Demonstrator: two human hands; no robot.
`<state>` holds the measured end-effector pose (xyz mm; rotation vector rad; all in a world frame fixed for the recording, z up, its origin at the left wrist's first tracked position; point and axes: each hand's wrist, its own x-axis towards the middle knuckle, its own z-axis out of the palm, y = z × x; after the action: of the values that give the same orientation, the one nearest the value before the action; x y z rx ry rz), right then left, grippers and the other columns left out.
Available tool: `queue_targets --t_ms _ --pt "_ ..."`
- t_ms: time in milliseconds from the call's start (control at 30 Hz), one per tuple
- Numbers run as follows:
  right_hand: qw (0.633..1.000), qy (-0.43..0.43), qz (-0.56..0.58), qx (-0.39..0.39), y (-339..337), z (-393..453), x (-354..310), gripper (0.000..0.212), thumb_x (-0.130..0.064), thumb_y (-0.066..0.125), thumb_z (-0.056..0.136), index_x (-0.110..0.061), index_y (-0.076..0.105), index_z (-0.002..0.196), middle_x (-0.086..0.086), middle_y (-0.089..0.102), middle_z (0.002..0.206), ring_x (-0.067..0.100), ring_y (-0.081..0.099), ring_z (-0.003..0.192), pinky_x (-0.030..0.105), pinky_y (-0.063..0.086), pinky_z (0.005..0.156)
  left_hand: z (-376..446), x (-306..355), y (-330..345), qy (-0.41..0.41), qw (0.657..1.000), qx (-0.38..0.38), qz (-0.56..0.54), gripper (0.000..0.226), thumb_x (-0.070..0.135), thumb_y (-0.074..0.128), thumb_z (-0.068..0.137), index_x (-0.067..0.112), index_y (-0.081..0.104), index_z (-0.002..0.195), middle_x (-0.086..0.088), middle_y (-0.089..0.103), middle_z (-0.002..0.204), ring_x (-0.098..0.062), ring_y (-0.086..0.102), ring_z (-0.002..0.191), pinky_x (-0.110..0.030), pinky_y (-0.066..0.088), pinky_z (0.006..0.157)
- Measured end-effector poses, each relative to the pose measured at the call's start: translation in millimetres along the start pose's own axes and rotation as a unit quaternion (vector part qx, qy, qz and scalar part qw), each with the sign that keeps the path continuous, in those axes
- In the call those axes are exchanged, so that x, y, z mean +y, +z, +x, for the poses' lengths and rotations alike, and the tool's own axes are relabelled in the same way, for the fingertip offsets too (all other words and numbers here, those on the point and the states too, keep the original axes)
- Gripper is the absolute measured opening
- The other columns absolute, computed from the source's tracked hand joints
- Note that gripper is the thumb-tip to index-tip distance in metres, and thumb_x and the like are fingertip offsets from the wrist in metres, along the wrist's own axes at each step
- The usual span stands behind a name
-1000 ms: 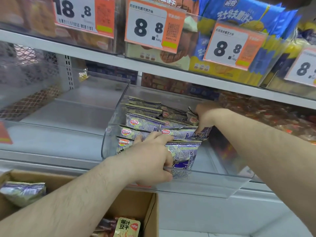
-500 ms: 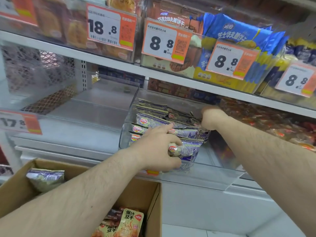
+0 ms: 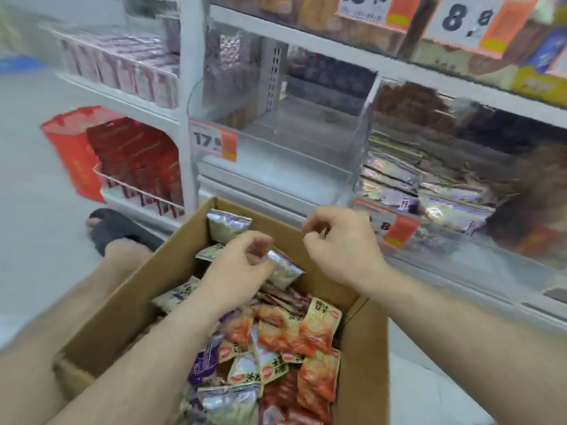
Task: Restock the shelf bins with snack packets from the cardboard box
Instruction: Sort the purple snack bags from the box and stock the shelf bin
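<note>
Below, both hands hover over the open box [image 3: 129, 305]. Left hand [image 3: 236, 271]: fingers loosely curled above a silver packet [image 3: 285, 268], grip holding nothing that can be seen. Right hand [image 3: 340, 243]: fingers curled, grip likewise holding nothing. Orange packets [image 3: 316, 326] and purple packets [image 3: 202, 366] fill the box. Purple packets also lie in the right bin [image 3: 399, 179]; the clear bin [image 3: 276, 161] beside it bears a price tag [image 3: 213, 142].
</note>
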<state>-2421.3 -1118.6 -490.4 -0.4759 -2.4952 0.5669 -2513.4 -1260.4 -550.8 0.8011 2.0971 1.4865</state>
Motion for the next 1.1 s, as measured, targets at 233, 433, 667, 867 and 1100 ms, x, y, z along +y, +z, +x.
queue_targets --t_ms 233,433,667,867,1100 --pt "0.907 0.223 -0.204 -0.294 112.5 -18.5 76.1 0.033 -0.025 0.059 0.079 -0.014 0.052 0.11 0.008 0.057 0.116 0.032 0.06 0.104 0.035 0.051 0.077 -22.6 -48.9 -33.6 -0.157 0.986 0.039 -0.045 0.023 0.013 0.064 0.092 0.023 0.061 0.112 0.01 0.063 0.109 -0.007 0.058 0.08 -0.02 0.047 0.061" --pt "0.9 0.276 -0.234 -0.241 174.3 -16.2 102.0 0.045 -0.042 0.066 0.081 -0.016 0.05 0.114 0.007 0.056 0.119 0.029 0.057 0.111 0.038 0.048 0.088 -20.4 -53.1 -44.2 -0.216 0.97 0.013 -0.108 0.027 0.014 0.063 0.091 0.024 0.059 0.116 0.002 0.064 0.111 -0.011 0.062 0.097 -0.027 0.05 0.083" --pt "0.93 0.107 -0.314 -0.156 161.1 -30.0 77.3 0.008 -0.026 0.062 0.071 -0.02 0.061 0.076 -0.002 0.063 0.083 0.026 0.056 0.087 0.035 0.032 0.067 -6.8 -60.3 -48.5 -0.374 0.902 -0.053 -0.208 0.041 0.039 0.062 0.095 0.014 0.05 0.126 -0.009 0.058 0.125 -0.024 0.061 0.103 -0.045 0.055 0.089" --pt "0.962 -0.189 -0.191 -0.042 115.1 -58.6 40.6 0.022 -0.018 0.067 0.049 -0.014 0.058 0.069 -0.001 0.047 0.069 0.025 0.046 0.063 0.032 0.022 0.062 -1.8 -58.5 -44.6 -0.425 0.822 -0.1 -0.366 0.062 0.054 0.072 0.081 0.006 0.063 0.12 -0.014 0.073 0.109 -0.03 0.073 0.091 -0.041 0.059 0.07" --pt "0.984 0.054 0.045 -0.166 117.6 -25.4 -1.6 0.025 -0.022 0.062 0.075 -0.023 0.065 0.1 -0.008 0.06 0.097 0.004 0.053 0.084 0.024 0.04 0.076 -2.6 -70.5 -61.2 -0.339 0.907 0.043 -0.247 0.049 0.003 0.079 0.075 0.014 0.056 0.118 -0.007 0.072 0.103 -0.028 0.069 0.093 -0.044 0.057 0.082"
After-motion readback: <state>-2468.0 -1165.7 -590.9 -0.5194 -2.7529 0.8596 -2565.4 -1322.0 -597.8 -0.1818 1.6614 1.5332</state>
